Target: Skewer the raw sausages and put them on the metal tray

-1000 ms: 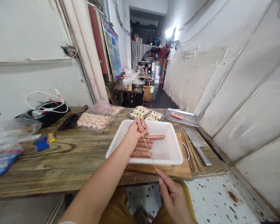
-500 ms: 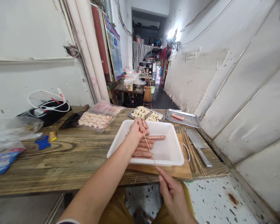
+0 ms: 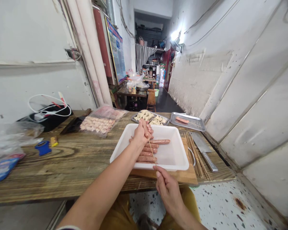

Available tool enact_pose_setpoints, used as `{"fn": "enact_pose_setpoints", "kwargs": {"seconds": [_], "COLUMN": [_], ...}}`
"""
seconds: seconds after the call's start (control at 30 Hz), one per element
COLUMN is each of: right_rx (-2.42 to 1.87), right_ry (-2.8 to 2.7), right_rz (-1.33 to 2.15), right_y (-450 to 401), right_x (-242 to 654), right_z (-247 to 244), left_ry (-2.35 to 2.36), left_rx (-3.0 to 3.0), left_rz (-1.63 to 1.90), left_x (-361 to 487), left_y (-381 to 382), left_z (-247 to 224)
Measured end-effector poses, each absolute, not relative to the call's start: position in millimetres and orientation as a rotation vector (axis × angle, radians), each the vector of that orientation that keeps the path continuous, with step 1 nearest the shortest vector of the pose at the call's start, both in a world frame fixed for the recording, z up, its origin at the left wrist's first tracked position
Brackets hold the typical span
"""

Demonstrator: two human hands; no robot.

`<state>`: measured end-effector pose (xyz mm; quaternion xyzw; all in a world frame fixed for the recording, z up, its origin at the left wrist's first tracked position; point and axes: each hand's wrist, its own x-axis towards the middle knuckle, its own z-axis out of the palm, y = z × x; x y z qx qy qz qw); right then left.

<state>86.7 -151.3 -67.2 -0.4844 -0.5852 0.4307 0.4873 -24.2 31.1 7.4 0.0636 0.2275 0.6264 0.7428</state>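
My left hand (image 3: 142, 130) is closed around a sausage (image 3: 147, 134) above the far side of a white plastic tub (image 3: 175, 147). A thin wooden skewer (image 3: 152, 152) runs from the near end of that sausage down to my right hand (image 3: 166, 185). The fingers of my right hand pinch the skewer near its lower end, just past the tub's front rim. Several more sausages (image 3: 147, 154) lie side by side in the tub, partly covered by my left forearm. How deep the skewer sits in the sausage is hidden.
The tub rests on a wooden cutting board (image 3: 189, 175). To its right lie loose skewers (image 3: 196, 156) and a cleaver (image 3: 203, 148). Behind stand a tray of pale cut pieces (image 3: 150, 117) and a metal tray (image 3: 194, 123) with one sausage. A bag of meat pieces (image 3: 98, 123) lies left.
My right hand has moved up and slightly left along with the skewer, closer to the tub. Less of the skewer shows between my hands. My left hand stays at about the same spot.
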Motion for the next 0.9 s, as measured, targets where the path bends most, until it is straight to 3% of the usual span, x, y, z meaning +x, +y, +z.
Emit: {"fn": "enact_pose_setpoints", "kwargs": {"seconds": [0.9], "right_rx": [-1.122], "right_ry": [-1.421], "right_rz": [0.715], "right_y": [-136.9], "right_x": [63.4], "right_z": [-71.2], "left_ry": [0.465], "left_rx": [0.192], "left_rz": [1.389], "left_x": [-23.1], "left_y": [27.7], "left_z": [11.6]}}
